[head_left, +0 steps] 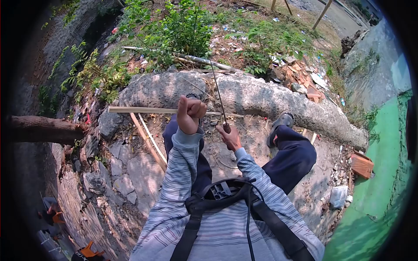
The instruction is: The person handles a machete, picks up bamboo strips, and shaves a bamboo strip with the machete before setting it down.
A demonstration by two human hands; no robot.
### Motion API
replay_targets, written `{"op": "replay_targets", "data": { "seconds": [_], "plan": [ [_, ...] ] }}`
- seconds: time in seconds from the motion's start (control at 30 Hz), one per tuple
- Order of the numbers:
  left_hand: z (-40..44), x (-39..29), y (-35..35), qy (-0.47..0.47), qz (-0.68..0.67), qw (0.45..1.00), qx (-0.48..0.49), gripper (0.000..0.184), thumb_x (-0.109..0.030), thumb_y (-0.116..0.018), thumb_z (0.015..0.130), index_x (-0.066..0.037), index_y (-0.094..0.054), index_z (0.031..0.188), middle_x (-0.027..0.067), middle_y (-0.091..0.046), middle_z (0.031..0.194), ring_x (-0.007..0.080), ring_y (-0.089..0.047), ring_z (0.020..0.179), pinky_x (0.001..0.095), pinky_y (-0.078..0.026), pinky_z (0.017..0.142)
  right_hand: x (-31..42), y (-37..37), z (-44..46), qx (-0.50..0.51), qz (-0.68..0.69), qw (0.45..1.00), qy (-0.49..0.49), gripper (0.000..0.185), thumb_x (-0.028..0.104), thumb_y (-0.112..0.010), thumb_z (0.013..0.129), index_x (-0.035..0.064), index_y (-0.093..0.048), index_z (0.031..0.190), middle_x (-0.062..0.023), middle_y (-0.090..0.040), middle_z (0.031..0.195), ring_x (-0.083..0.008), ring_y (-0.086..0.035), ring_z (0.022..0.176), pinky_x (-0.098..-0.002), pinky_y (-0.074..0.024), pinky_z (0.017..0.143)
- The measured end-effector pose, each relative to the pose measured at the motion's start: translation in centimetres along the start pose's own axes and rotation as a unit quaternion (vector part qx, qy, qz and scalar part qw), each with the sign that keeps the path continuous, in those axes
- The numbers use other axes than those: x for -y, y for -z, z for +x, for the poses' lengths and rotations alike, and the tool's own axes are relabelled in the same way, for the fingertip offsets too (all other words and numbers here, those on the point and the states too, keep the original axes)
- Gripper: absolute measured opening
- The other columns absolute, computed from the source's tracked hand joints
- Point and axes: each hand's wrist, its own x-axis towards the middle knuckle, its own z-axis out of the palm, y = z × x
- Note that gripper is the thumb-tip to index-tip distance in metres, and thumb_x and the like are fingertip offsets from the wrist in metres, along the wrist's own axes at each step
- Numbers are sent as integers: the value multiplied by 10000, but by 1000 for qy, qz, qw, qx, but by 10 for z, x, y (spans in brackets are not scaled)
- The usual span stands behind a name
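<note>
My left hand [190, 116] is closed around a pale bamboo strip [141, 110], which lies crosswise in front of me. Its wide end points left, and a thinner length sticks out on the right of the fist. In my right hand [231, 138] is the dark handle of a long knife [219, 93]. The narrow blade points up and away from me, seen nearly edge-on, beyond the thin part of the strip. Between the blade and my left fist there is a small gap. My knees are bent apart on either side of my hands.
A rough concrete edge [278, 93] curves ahead, with plants [187, 30] and litter behind it. Long sticks [148, 141] lie at my left. A log [45, 129] juts in from the left. Right are a hollow brick [362, 165] and green wall [379, 143]. People sit lower left.
</note>
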Motion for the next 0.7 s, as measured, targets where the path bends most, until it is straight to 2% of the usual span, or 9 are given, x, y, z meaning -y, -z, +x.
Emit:
{"op": "replay_targets", "data": {
  "seconds": [0.03,0.1,0.13,0.2,0.27,0.5,0.6,0.63,0.7],
  "plan": [
    [0,0,0,-2,-2,1000,-1,686,-605,-246,1085,-159,-162,571,-45,-134,512,113,-94,459,340,-100,456,5,0,-4,1,0,1000,0,561,518,-704,924,75,-487,656,29,-436,548,-106,-417,478,-316,-329,457],
    [1,-2,-2,-5,0,1000,7,689,-606,-247,1084,-157,-162,569,-45,-136,511,114,-95,456,340,-99,455,21,2,-17,-31,-52,994,87,466,375,-785,868,46,-533,655,19,-480,553,-113,-419,500,-338,-333,479],
    [3,-2,-4,-10,2,1000,16,691,-607,-248,1084,-156,-163,568,-44,-139,509,114,-96,453,340,-98,453,17,3,-15,-32,-54,994,85,466,375,-785,868,46,-533,655,19,-480,553,-113,-419,500,-338,-333,479],
    [3,-3,-7,-6,0,1000,19,693,-609,-250,1082,-154,-162,567,-42,-143,507,115,-97,452,340,-98,452,8,3,-12,3,-91,992,87,374,311,-784,846,1,-625,708,-43,-562,589,-138,-500,571,-358,-420,557],
    [4,0,-6,-5,0,1000,20,695,-611,-252,1081,-153,-162,566,-41,-148,505,115,-98,450,340,-98,451,5,2,-10,7,-88,993,83,345,272,-768,844,-6,-618,705,-58,-568,591,-143,-523,579,-365,-438,568],
    [0,0,2,6,36,999,28,685,-605,-256,1082,-153,-158,578,-37,-156,504,110,-106,451,332,-94,452,-17,1,7,55,98,987,-119,208,150,-711,856,67,-572,726,14,-511,567,-104,-488,461,-292,-378,424],
    [-1,-2,2,7,38,999,21,681,-599,-256,1085,-152,-156,580,-38,-154,505,110,-108,452,332,-92,453,-26,2,13,42,27,992,-120,211,162,-718,855,63,-582,728,11,-532,583,-100,-489,470,-288,-384,431],
    [-2,-2,3,6,28,999,20,678,-593,-255,1087,-151,-154,584,-39,-151,506,110,-109,454,336,-92,455,-25,2,10,1,-16,996,-85,208,174,-726,850,57,-596,737,9,-546,590,-93,-496,486,-284,-391,439],
    [-1,1,6,-1,19,999,32,679,-595,-265,1085,-151,-153,584,-38,-147,506,109,-110,453,337,-91,455,-23,3,5,-5,-6,998,-69,213,181,-729,846,51,-598,739,7,-548,592,-93,-502,494,-288,-398,449]
  ]
}}
